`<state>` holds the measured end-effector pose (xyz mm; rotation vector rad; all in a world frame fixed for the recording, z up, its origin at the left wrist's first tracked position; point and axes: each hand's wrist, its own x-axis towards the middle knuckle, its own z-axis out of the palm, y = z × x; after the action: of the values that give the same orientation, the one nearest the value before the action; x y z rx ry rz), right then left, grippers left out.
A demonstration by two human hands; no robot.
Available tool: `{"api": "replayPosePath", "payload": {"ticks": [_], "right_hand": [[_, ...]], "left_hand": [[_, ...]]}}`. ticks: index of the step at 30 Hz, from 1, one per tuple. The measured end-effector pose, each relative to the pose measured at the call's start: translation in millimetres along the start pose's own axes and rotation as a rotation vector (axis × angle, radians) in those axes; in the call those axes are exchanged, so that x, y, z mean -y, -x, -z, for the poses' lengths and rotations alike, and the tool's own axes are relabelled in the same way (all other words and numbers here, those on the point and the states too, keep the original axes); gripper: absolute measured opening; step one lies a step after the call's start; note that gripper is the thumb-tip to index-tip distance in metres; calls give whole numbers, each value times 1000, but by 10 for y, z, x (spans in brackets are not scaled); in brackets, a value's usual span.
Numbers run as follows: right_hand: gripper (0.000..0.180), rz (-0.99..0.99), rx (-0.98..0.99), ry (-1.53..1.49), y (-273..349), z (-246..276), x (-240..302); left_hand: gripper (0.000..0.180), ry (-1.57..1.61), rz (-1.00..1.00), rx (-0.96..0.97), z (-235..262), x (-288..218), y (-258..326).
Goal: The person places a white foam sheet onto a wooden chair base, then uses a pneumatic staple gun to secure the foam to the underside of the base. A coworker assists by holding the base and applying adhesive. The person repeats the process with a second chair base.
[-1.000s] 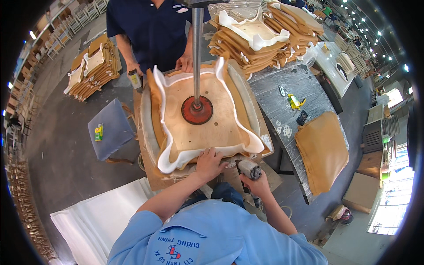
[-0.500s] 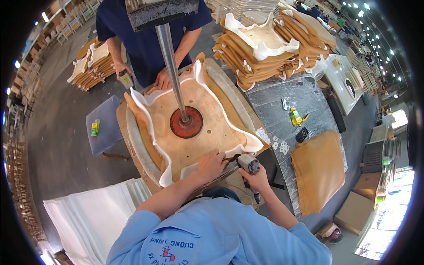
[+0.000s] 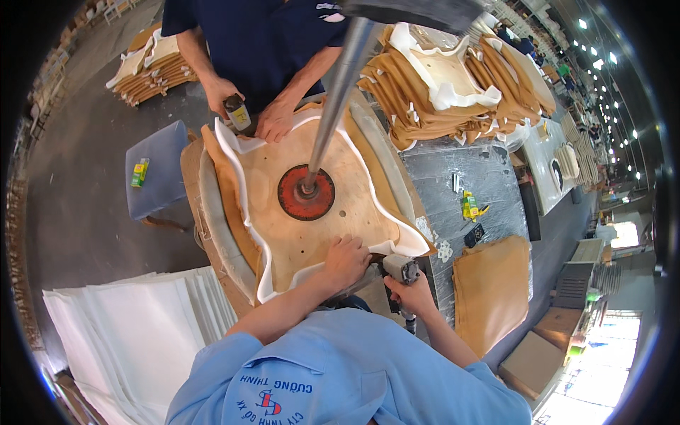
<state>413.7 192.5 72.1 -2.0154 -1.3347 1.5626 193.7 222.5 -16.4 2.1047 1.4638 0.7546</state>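
A wooden seat panel (image 3: 265,177) lies on the padded stand, edged with white padding (image 3: 263,249) and a brown cover (image 3: 228,185). A red round press plate (image 3: 289,204) on a metal rod bears on its middle. My left hand (image 3: 347,261) is at the panel's near edge, fingers curled over the turned-in cover; the fingertips are partly hidden. My right hand (image 3: 414,292) grips a staple gun (image 3: 399,268), its nose against the near edge beside my left hand. Opposite, a co-worker's hand (image 3: 276,120) presses the far edge while their other hand holds another staple gun (image 3: 236,112).
At the right, a plastic-covered table (image 3: 432,177) carries a stack of covered seats (image 3: 404,92), a yellow-green box (image 3: 470,207) and brown sheets (image 3: 490,290). A blue stool (image 3: 152,170) stands left. White sheets (image 3: 127,326) are piled at the lower left.
The whole view has shifted a little. The co-worker's staple gun has come closer to the far corner of the panel. My hands and staple gun stay at the near edge.
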Motion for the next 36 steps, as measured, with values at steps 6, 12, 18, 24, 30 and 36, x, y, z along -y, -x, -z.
{"api": "replayPosePath", "payload": {"ticks": [6,12,18,24,30,36], "right_hand": [[27,29,100,-41,-128,-80,385],[22,-61,135,9,-261,-78,552],[23,-81,148,102,-342,-120,657],[23,-73,96,197,-361,-202,785],[33,-55,59,209,-339,-234,657],[44,-66,30,241,-327,-276,735]], "left_hand": [[15,98,42,-151,-37,85,49],[12,115,42,-227,-100,152,40],[7,114,34,-167,-140,180,31],[15,-2,70,-111,-135,152,36],[23,-82,208,143,567,162,743],[25,-90,154,382,1028,360,852]]}}
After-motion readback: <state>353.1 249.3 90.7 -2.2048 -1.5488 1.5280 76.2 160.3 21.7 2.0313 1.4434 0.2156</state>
